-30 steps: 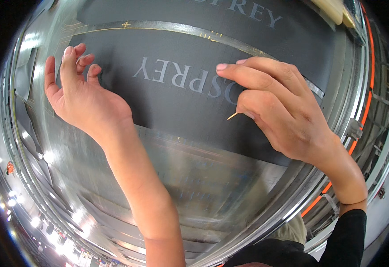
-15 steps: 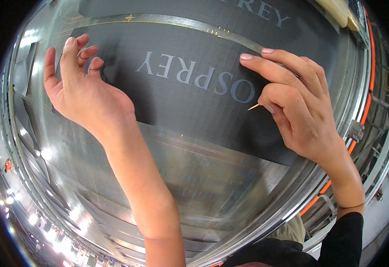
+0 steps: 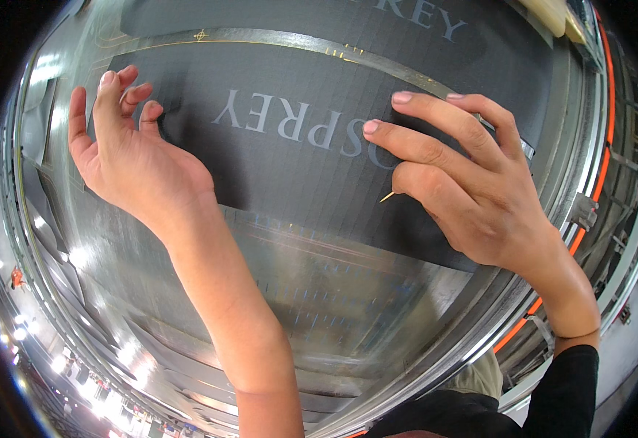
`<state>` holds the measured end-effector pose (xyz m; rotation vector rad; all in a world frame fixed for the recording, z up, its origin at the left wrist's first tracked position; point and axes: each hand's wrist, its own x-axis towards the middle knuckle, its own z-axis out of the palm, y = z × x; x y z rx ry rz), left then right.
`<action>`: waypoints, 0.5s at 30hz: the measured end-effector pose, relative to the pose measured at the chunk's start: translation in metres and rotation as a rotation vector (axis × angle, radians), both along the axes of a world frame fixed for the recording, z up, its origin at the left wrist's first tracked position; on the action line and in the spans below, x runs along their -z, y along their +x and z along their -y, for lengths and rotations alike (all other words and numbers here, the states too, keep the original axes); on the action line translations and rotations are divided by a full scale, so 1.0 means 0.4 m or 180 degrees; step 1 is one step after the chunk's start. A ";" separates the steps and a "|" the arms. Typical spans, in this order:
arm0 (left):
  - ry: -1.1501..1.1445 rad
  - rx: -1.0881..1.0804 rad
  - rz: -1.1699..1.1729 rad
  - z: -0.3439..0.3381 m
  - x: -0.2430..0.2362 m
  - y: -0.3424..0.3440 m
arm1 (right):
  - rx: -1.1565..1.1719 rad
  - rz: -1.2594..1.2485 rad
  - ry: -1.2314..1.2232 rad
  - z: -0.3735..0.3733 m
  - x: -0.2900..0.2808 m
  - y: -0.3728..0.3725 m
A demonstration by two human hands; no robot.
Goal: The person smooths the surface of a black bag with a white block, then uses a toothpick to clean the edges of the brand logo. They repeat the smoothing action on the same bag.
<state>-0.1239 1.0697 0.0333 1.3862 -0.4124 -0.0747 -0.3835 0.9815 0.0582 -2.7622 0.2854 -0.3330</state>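
A dark sheet (image 3: pixel 260 164) with pale upside-down lettering (image 3: pixel 290 120) lies flat in front of me. Over its right part hovers my right hand (image 3: pixel 472 175), pinching a thin pointed stick like a toothpick (image 3: pixel 387 196); only the light tip sticks out past the fingers. The index and middle fingers reach forward over the lettering and cover part of it. My left hand (image 3: pixel 140 157) is held over the sheet's left end, palm turned up, fingers loosely curled and apart, with nothing in it.
Beyond a grey strip with yellow marks (image 3: pixel 282 40) lies a second dark lettered sheet (image 3: pixel 319 18). Nearer me, a shiny table surface (image 3: pixel 312 292) shows faint lines. A metal rail with an orange cord (image 3: pixel 610 109) runs along the right. A cream-coloured block (image 3: pixel 545 14) sits top right.
My right hand has moved a little left and toward me, bringing the stick's tip with it and covering more of the lettering. The left hand has shifted slightly left.
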 end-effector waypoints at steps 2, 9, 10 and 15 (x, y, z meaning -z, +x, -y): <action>0.0003 0.0006 -0.0008 -0.004 0.000 0.002 | 0.0098 0.0119 0.0066 0.023 -0.010 0.001; 0.0019 -0.0032 -0.0047 0.001 -0.004 -0.003 | -0.0047 0.0159 0.0242 0.046 -0.019 -0.001; 0.0016 -0.0038 -0.0055 0.003 -0.004 -0.004 | -0.0113 0.0118 0.0228 0.036 -0.021 0.005; 0.0005 -0.0016 -0.0054 0.001 -0.005 -0.003 | -0.0189 0.0078 0.0273 0.030 -0.001 -0.003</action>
